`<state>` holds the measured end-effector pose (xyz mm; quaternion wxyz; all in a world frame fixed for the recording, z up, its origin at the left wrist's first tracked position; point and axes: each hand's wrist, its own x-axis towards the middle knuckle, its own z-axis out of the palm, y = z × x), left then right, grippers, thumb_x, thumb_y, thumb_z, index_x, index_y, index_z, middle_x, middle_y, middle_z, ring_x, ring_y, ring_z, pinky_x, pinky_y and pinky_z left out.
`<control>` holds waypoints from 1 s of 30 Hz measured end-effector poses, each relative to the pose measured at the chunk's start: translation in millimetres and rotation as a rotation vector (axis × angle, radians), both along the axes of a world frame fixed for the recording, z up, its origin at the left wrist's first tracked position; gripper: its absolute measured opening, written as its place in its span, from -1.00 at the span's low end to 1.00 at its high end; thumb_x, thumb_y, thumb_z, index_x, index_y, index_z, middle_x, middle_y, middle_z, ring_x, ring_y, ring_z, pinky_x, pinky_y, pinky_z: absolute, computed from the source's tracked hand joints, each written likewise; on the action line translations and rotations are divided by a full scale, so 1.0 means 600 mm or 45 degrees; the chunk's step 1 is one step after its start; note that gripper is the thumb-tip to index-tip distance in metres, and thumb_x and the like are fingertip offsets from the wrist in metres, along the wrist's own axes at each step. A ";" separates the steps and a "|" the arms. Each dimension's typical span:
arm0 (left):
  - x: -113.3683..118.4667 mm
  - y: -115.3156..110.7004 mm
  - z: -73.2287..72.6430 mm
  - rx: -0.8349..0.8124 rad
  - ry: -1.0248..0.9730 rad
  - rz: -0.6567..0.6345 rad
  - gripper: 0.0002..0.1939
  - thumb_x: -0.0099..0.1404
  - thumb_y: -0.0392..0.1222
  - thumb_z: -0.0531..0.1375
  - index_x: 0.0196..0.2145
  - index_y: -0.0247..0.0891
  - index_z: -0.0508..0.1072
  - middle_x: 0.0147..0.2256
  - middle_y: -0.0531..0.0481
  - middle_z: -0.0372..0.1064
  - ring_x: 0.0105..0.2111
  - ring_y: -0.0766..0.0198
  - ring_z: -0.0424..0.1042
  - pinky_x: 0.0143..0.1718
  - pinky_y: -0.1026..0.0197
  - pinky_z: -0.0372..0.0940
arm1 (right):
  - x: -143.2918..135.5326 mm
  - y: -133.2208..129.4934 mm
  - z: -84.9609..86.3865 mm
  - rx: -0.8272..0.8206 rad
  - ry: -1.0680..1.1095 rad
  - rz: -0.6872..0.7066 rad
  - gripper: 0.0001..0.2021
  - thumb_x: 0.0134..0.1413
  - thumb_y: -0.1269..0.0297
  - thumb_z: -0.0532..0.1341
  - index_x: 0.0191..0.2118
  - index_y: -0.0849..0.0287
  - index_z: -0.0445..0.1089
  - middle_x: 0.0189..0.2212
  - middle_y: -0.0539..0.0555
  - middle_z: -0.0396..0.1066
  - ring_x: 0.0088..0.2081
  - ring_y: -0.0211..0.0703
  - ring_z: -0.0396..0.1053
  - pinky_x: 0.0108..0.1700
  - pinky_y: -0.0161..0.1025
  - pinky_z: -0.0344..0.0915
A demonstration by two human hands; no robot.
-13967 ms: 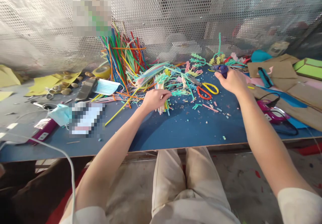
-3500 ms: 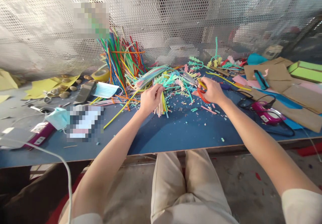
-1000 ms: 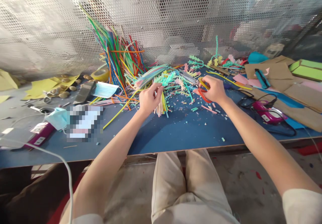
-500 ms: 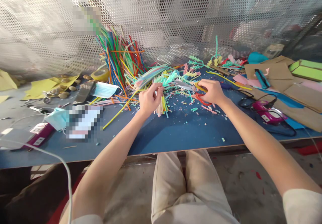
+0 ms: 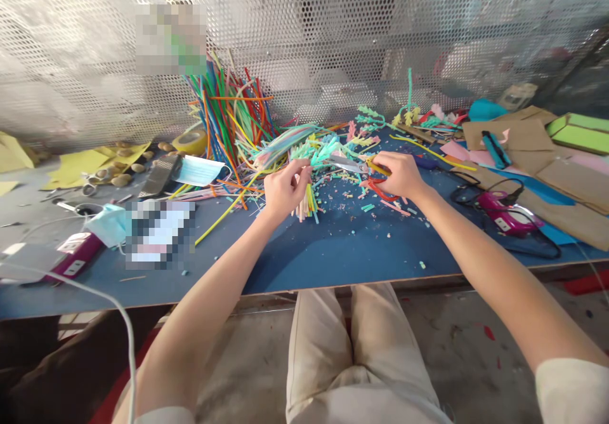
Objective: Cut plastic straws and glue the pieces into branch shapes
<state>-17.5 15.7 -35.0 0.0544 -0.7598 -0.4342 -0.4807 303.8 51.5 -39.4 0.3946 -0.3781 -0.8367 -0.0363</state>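
Observation:
My left hand point(image 5: 285, 188) is closed in a pinch on the near end of a mint-green pipe cleaner point(image 5: 324, 150) shaped like a leafy sprig. My right hand point(image 5: 398, 173) grips a pair of scissors point(image 5: 349, 164) by its red and yellow handles. The blades point left and lie against or just beside the sprig; I cannot tell whether they touch it. Under my left hand lies a bundle of cut yellow and pale pipe cleaners point(image 5: 309, 203). Small clippings point(image 5: 368, 207) are scattered over the blue tabletop point(image 5: 333, 252) around the scissors.
Long coloured pipe cleaners point(image 5: 238, 110) stand piled against the perforated metal screen point(image 5: 342, 37). To the left are yellow tape point(image 5: 189, 141), face masks point(image 5: 200, 169) and a purple power strip point(image 5: 78, 256). Brown cardboard point(image 5: 575, 179) and another purple power strip point(image 5: 507, 213) lie right.
The scissors and the mint-green sprig have shifted very slightly against each other. Both hands keep their holds and almost the same places.

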 end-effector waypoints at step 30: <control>0.002 0.001 -0.002 0.000 -0.011 0.012 -0.78 0.53 -0.07 0.15 -0.13 -0.19 0.57 -0.54 0.11 0.53 -0.64 0.41 0.34 -0.47 0.30 0.15 | -0.002 0.004 -0.009 -0.005 -0.018 -0.039 -0.38 0.13 -0.46 0.28 -0.39 0.07 0.31 -0.41 0.06 0.48 -0.40 -0.12 0.36 -0.34 -0.16 0.16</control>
